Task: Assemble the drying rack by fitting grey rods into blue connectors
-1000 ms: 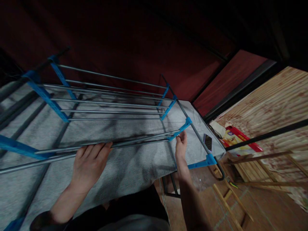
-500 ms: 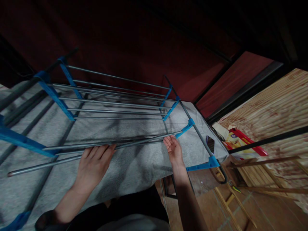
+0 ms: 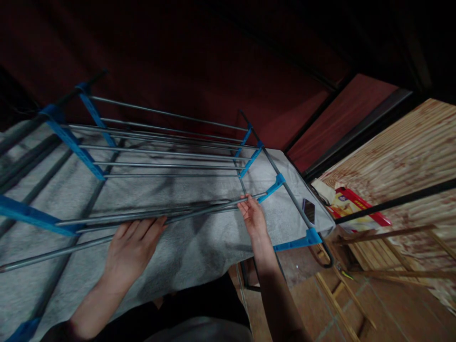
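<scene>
A rack of grey metal tubes with blue plastic brackets lies on a grey cloth. My left hand [image 3: 133, 251] is closed over a loose metal tube [image 3: 60, 254], whose left end sticks out toward the lower left. That tube runs slantwise to the right, across the rack's front rods [image 3: 99, 219]. My right hand [image 3: 253, 218] pinches the tube near its right end, just beside a blue bracket [image 3: 271, 189] on the side bar [image 3: 295, 202]. The fingers hide exactly where the tube's end meets the bracket.
Fitted rods [image 3: 171, 165] form further tiers at the back. A phone [image 3: 308, 211] lies on the grey cloth [image 3: 199, 244] to the right. Beyond the edge are a red and yellow package [image 3: 356, 209] and wooden frames [image 3: 342, 294] on the tiled floor. A dark red panel [image 3: 199, 61] stands behind.
My right fingers have closed around the right end of the tube. My left hand and the tube's left end have moved a little left and down; the whole view has shifted slightly.
</scene>
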Motion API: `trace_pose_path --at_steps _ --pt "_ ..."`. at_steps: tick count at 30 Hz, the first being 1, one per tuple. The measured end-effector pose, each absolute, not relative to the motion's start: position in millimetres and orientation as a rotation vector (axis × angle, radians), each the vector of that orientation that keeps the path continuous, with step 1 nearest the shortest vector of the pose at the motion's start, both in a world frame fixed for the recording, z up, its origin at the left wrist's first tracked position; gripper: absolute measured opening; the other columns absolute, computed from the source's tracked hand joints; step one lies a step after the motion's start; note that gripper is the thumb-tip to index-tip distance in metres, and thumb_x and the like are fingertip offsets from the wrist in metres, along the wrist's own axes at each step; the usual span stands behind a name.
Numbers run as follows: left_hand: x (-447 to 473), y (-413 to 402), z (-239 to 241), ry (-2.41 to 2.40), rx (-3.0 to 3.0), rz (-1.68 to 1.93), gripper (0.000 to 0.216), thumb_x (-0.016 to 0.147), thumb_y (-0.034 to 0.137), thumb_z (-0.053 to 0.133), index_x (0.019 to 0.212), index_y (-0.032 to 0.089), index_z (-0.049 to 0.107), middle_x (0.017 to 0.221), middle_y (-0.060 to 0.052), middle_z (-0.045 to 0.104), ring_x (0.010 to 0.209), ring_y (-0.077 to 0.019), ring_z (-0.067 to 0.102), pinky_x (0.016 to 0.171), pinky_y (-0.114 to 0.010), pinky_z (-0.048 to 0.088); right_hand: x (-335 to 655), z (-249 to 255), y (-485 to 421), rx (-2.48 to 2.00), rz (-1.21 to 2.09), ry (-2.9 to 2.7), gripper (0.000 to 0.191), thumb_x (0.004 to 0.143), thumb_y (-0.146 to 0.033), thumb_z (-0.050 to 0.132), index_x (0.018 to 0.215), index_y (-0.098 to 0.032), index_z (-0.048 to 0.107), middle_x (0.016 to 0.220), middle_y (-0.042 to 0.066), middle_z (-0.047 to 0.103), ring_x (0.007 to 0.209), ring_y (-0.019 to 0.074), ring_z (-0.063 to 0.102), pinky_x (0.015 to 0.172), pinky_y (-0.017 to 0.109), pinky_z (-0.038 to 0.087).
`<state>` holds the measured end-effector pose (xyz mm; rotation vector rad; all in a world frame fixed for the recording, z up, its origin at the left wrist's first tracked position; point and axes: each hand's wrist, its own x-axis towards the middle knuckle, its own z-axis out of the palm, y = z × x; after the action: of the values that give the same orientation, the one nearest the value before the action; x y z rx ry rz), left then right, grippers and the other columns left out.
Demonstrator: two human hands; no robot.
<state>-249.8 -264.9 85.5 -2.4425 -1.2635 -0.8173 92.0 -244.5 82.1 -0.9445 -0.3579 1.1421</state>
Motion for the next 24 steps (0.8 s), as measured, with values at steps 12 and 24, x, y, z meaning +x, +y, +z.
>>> trace_pose_path --at_steps 12,24 --pt "-259.5 -272.4 62.8 -1.225 -2.475 -0.862 0.025 0.101 0.024 0.051 0.118 0.022 0.069 0.1 -0.009 0.075 0.091 -0.0279 0.066 0.081 -0.042 0.046 86.3 61.5 -273.3 -0.949 1.19 -0.374 0.016 0.077 -0.025 0.082 0.092 -0.024 0.074 0.097 0.002 0.08 0.094 0.0175 0.075 0.091 0.032 0.061" --pt "-261.4 -291.9 17.6 -1.302 -2.643 -0.645 0.031 0.102 0.021 0.045 0.118 0.022 0.071 0.103 -0.006 0.076 0.093 -0.0238 0.068 0.087 -0.038 0.046 72.7 -4.2 -303.6 -1.039 1.335 -0.254 0.024 0.068 -0.023 0.085 0.086 -0.025 0.07 0.091 -0.001 0.08 0.094 0.017 0.076 0.093 0.034 0.06"
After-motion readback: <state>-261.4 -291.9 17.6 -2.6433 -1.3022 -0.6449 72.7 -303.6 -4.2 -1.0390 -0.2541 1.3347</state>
